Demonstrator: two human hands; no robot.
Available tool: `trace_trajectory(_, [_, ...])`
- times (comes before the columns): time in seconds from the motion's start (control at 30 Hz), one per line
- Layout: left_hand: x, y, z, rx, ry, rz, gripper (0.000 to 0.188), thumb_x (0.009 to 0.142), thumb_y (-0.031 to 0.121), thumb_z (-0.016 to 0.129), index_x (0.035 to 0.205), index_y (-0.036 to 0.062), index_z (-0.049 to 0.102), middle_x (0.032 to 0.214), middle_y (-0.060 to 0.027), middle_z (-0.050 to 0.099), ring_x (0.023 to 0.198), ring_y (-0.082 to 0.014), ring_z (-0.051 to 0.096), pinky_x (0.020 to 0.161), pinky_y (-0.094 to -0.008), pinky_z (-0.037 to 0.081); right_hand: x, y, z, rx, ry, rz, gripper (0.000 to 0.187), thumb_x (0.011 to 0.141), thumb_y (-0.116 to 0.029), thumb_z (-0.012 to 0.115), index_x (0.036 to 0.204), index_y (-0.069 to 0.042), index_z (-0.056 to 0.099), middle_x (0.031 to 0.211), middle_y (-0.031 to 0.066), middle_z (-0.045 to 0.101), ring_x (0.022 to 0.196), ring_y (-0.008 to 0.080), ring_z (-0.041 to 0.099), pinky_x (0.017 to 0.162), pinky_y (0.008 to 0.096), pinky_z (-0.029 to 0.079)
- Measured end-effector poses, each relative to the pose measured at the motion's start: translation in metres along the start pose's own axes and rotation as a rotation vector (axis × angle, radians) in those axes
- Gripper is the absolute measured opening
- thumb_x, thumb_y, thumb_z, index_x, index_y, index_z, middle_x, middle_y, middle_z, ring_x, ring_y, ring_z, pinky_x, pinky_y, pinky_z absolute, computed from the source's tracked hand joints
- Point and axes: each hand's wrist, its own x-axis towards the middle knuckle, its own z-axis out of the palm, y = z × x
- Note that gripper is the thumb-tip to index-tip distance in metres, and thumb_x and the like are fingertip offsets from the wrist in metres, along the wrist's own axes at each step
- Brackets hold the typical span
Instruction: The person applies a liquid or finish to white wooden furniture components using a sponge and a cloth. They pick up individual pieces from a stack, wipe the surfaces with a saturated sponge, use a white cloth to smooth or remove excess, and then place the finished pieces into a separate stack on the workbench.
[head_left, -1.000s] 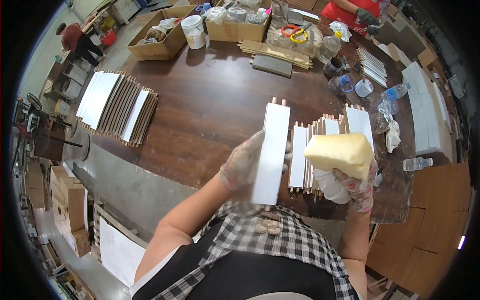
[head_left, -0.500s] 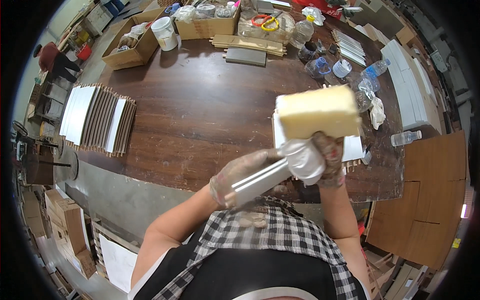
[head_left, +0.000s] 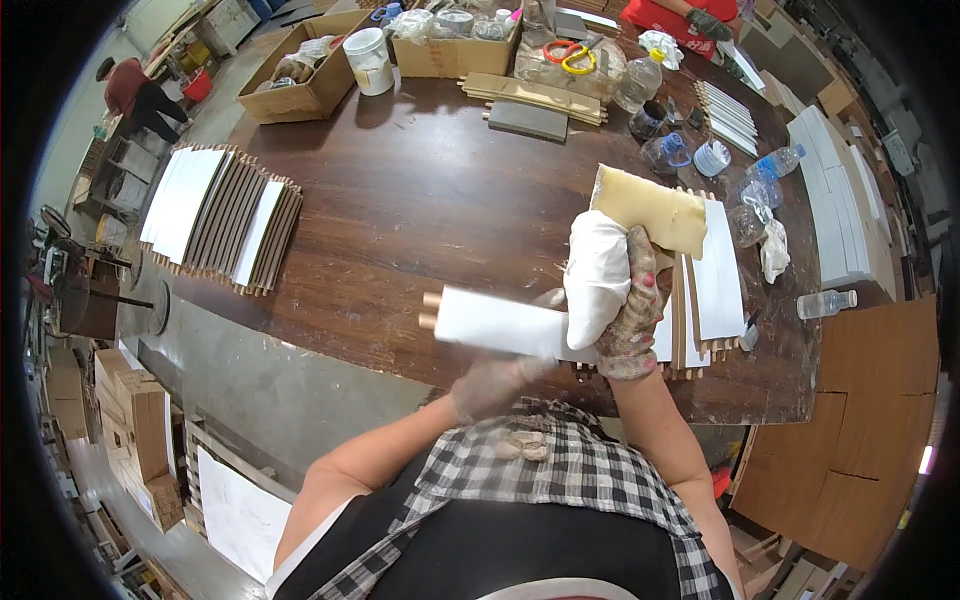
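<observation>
My gloved left hand [head_left: 492,388], smeared by motion, is closed round a white board [head_left: 505,322] from below; fingertips show at the board's far edge. Two wooden pegs stick out of the board's left end. My gloved right hand [head_left: 632,315] grips a bunched white cloth [head_left: 597,275] together with a pale yellow foam sponge [head_left: 650,210]. The cloth hangs over the board's right end; whether it touches the board I cannot tell. Partly hidden behind the right hand, more white boards with pegs [head_left: 716,285] lie on the table.
A row of white and brown-edged boards [head_left: 222,215] lies on the left of the dark table [head_left: 400,230]. Along the back stand open cartons [head_left: 305,95], a white bucket [head_left: 370,62] and scissors [head_left: 575,60]. Bottles [head_left: 775,165] cluster at right. Another person in red [head_left: 668,22] is beyond the table.
The board in my left hand has turned from edge-on to white face up. The sponge and cloth have tilted in my right hand. The whole view has shifted slightly.
</observation>
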Motion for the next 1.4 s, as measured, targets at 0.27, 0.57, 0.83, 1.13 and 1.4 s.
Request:
trace_trajectory(0.27, [0.029, 0.044, -0.043, -0.368, 0.581, 0.130, 0.034, 0.093, 0.022, 0.047, 0.116, -0.0017, 0.053, 0.111, -0.0214, 0.056, 0.092, -0.0243, 0.056, 0.084, -0.0378, 0.045, -0.007, -0.035, -0.053, -0.253, -0.430, -0.083, 0.043, 0.080, -0.020, 0.067, 0.116, -0.002, 0.051, 0.104, 0.0083, 0.062, 0.093, 0.0185, 0.061, 0.078, 0.0313, 0.054])
trace_trajectory(0.57, [0.038, 0.044, -0.047, 0.091, 0.527, 0.362, 0.052, 0.091, 0.014, 0.048, 0.136, -0.0035, 0.029, 0.135, -0.0190, 0.038, 0.123, -0.0237, 0.038, 0.101, -0.0318, 0.035, -0.031, -0.014, -0.072, -0.509, -0.705, -0.081, 0.061, 0.065, -0.026, 0.080, 0.113, 0.001, 0.053, 0.102, 0.0096, 0.064, 0.094, 0.0170, 0.063, 0.082, 0.0295, 0.053])
trace_trajectory(0.83, [0.034, 0.070, -0.042, -0.196, 0.340, 0.198, 0.052, 0.092, 0.011, 0.045, 0.139, -0.0022, 0.027, 0.136, -0.0182, 0.040, 0.123, -0.0222, 0.041, 0.101, -0.0314, 0.035, 0.011, -0.003, -0.041, -0.711, -0.359, -0.120, 0.056, 0.075, -0.034, 0.073, 0.110, 0.005, 0.053, 0.096, 0.0115, 0.065, 0.088, 0.0188, 0.065, 0.074, 0.0313, 0.056])
trace_trajectory(1.13, [0.019, 0.087, -0.052, -0.235, 0.350, 0.096, 0.055, 0.088, 0.014, 0.046, 0.139, 0.0004, 0.030, 0.140, -0.0154, 0.036, 0.129, -0.0244, 0.035, 0.105, -0.0339, 0.029, 0.005, -0.013, -0.026, -0.567, -0.582, -0.184, 0.056, 0.075, -0.028, 0.073, 0.116, 0.002, 0.050, 0.103, 0.0111, 0.063, 0.086, 0.0202, 0.065, 0.072, 0.0302, 0.057])
trace_trajectory(1.4, [0.015, 0.083, -0.064, -0.084, 0.284, 0.130, 0.057, 0.087, 0.015, 0.050, 0.138, 0.0003, 0.031, 0.141, -0.0151, 0.036, 0.130, -0.0224, 0.034, 0.105, -0.0340, 0.028, 0.015, -0.025, -0.004, -0.741, -0.386, -0.546, 0.039, 0.074, -0.010, 0.073, 0.107, 0.001, 0.056, 0.097, 0.0088, 0.065, 0.087, 0.0171, 0.064, 0.076, 0.0285, 0.053])
